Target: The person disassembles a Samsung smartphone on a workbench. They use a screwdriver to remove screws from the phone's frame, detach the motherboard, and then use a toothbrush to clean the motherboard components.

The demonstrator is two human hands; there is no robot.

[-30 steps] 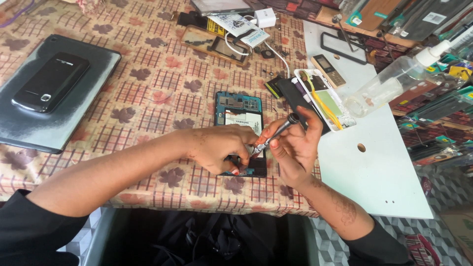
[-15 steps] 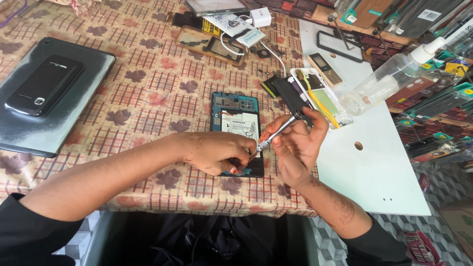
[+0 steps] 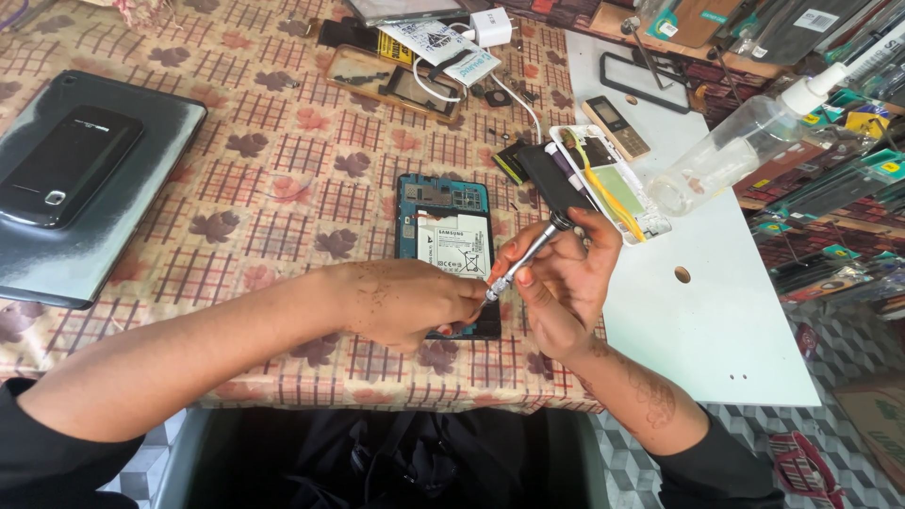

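A patterned beige cloth-covered table (image 3: pixel 283 179) carries an opened teal-framed phone with its white battery exposed (image 3: pixel 443 236). The left hand (image 3: pixel 401 303) rests curled on the phone's lower end. The right hand (image 3: pixel 561 283) pinches a slim silver metal screwdriver (image 3: pixel 524 261) — tip slanting down at the left fingers.

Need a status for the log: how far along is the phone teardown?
Done: the phone lies face down with its back cover off, battery and board exposed. In hand: the right hand holds a screwdriver, tip at the left hand, which covers the phone's lower end. Left: the battery is not yet out; screws are too small to tell.
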